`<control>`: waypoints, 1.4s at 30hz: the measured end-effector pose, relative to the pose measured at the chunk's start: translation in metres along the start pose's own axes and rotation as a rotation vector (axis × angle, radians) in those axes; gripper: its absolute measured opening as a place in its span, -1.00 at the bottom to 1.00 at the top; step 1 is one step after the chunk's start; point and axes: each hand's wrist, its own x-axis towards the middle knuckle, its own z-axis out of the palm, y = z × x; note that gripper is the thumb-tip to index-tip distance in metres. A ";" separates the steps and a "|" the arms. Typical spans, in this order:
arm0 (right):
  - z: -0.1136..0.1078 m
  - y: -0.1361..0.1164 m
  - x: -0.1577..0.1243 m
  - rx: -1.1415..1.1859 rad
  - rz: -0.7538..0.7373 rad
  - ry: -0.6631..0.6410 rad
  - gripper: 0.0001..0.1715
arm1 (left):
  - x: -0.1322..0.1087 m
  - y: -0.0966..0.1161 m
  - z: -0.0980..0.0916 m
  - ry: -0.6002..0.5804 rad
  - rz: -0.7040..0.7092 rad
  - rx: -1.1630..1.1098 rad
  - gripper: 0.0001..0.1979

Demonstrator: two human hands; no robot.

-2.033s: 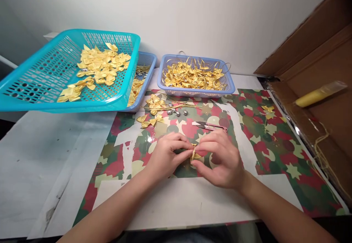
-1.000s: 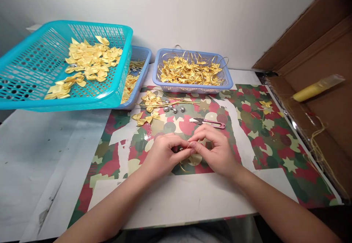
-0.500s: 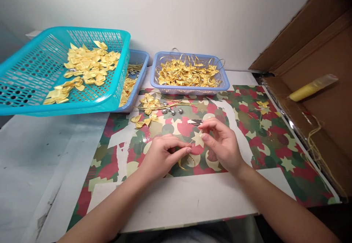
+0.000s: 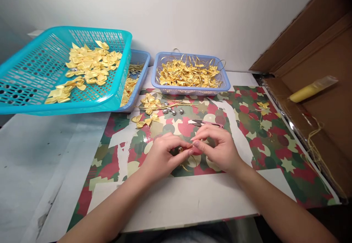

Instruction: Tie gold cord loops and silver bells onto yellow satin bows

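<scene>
My left hand [image 4: 166,156] is closed in a pinch on a thin gold cord [image 4: 185,168], whose loop hangs below the fingers. A small silver bell [image 4: 180,149] shows in the gap under the left index finger. Meeting it from the right, my right hand [image 4: 220,149] has thumb and index pinched at the cord's end; the exact grip is too small to make out. Thread snips [image 4: 207,123] with pink handles lie just beyond the right fingers. Farther back are several silver bells [image 4: 173,112], loose gold cords [image 4: 167,106] and yellow ribbon bows [image 4: 150,104].
A turquoise basket [image 4: 68,107] with yellow bows stands at left, overlapping a blue basket [image 4: 143,78]. Another blue basket [image 4: 192,90] holds corded bows at the back. A cardboard wall [image 4: 316,66] with a yellow tube [image 4: 310,89] borders the right. Patterned paper covers the table.
My right hand has moved left and slightly down, its fingertips now meeting those of my left hand. More of the snips' pink handles shows, and the bell has come into sight.
</scene>
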 end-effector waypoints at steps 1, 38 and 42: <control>0.001 -0.002 -0.001 -0.012 -0.023 0.007 -0.90 | 0.000 0.001 0.000 0.002 0.014 0.012 -0.90; 0.024 0.007 -0.011 -0.364 0.049 -0.016 -0.77 | -0.003 -0.009 0.012 0.236 0.106 0.381 -0.94; 0.023 0.008 -0.011 -0.356 0.063 -0.011 -0.78 | -0.002 -0.009 0.010 0.217 0.077 0.311 -0.94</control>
